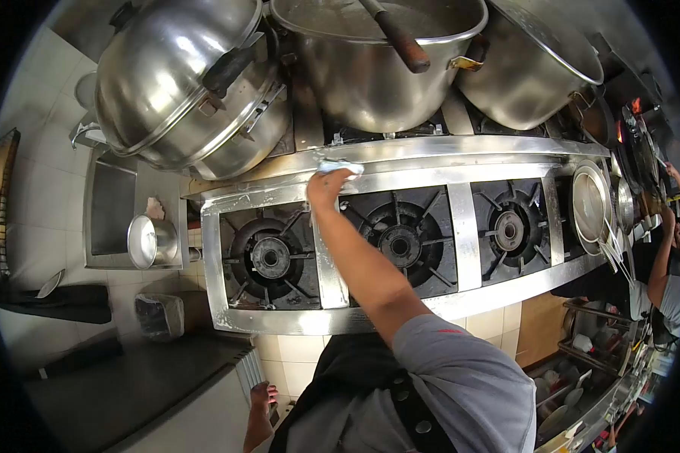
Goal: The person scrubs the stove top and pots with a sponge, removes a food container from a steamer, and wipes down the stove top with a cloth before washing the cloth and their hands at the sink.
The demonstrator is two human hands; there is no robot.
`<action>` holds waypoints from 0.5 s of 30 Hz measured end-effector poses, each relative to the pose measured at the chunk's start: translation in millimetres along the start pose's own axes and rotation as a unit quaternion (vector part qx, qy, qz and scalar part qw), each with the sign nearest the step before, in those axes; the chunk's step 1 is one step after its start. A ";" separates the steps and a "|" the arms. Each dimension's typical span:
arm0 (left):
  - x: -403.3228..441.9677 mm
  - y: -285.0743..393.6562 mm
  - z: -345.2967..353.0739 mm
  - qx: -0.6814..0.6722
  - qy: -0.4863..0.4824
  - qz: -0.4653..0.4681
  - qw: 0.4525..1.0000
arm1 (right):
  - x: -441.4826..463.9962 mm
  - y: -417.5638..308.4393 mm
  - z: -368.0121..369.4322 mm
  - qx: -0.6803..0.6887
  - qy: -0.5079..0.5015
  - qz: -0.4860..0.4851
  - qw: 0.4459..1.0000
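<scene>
My right hand point(326, 186) is closed on a crumpled whitish cloth point(343, 167). It presses the cloth on the raised metal ledge point(423, 157) behind the front burners. Below my right arm lies the steel stove frame point(331, 264), with a left burner point(270, 258), a middle burner point(400, 245) and a right burner point(508, 229). Whitish wet streaks show on the frame's left part. My left hand point(261, 394) hangs low beside my body, near the counter edge, its fingers loosely bent and nothing visible in them.
Behind the ledge stand a large lidded pot point(196, 83), an open pot point(385, 75) with a wooden-handled tool point(404, 45), and another large pot point(529, 68). A strainer point(589, 200) sits at the stove's right end. A small pot point(143, 241) stands left. Another person's arm point(663, 257) shows far right.
</scene>
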State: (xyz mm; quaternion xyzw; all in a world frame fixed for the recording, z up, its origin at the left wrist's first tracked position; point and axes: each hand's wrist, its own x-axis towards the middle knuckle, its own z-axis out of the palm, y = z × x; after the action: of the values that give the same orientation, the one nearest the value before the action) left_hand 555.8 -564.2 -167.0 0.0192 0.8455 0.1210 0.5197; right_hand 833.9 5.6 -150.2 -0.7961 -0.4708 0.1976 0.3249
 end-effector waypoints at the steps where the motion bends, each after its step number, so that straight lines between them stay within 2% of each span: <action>1: 7.0 0.1 -4.5 -0.015 -0.007 0.004 1.000 | 15.4 20.8 -7.0 -0.025 0.007 -0.016 1.000; 2: 16.1 -0.2 -6.8 -0.004 -0.015 -0.005 1.000 | 39.8 49.9 -30.7 -0.156 -0.052 -0.020 0.986; 3: 24.2 -4.3 -9.5 0.012 -0.022 0.000 1.000 | 68.0 77.8 -70.3 -0.319 -0.130 -0.030 0.938; 4: 21.0 3.3 -8.7 0.028 -0.028 0.007 0.999 | 93.7 102.9 -119.7 -0.426 -0.202 -0.015 0.882; 5: 19.0 11.6 -7.3 0.043 -0.032 0.015 0.998 | 129.3 159.9 -137.9 -0.315 -0.087 0.042 0.944; 6: 22.0 13.7 -8.2 0.030 -0.030 0.003 0.999 | 160.4 205.9 -157.8 -0.055 0.051 0.100 0.992; 7: 24.1 13.0 -9.4 0.016 -0.024 0.006 1.000 | 179.1 231.1 -176.1 0.136 0.137 0.116 0.974; 8: 21.6 8.1 -12.0 0.003 -0.019 0.005 1.000 | 186.6 240.4 -183.6 0.163 0.151 0.132 0.966; 9: 18.5 4.4 -13.5 -0.008 -0.014 0.005 1.000 | 184.2 239.8 -176.2 0.104 0.122 0.150 0.976; 10: 11.5 8.8 -11.8 0.021 -0.004 -0.030 0.999 | 169.2 220.5 -156.4 -0.093 0.023 0.142 0.985; 11: 18.1 -2.7 -16.1 0.030 -0.022 -0.035 0.999 | 145.1 189.3 -122.4 -0.339 -0.132 0.067 0.929; 12: 26.0 -15.1 -19.5 0.040 -0.041 -0.038 0.998 | 106.8 146.0 -85.0 -0.435 -0.228 -0.021 0.871; 14: 51.4 -32.3 -27.6 0.044 -0.073 -0.075 0.994 | 35.5 87.1 21.7 -0.314 -0.210 -0.120 0.918; 15: 45.5 -26.5 -29.9 0.050 -0.057 -0.056 0.996 | 0.5 58.2 74.5 -0.256 -0.208 -0.171 0.929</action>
State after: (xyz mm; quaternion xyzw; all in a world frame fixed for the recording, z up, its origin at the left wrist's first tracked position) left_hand 510.9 -588.3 -199.8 0.0049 0.8194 0.0480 0.5712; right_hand 824.0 10.5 -244.1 -0.7008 -0.6913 0.1729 0.0343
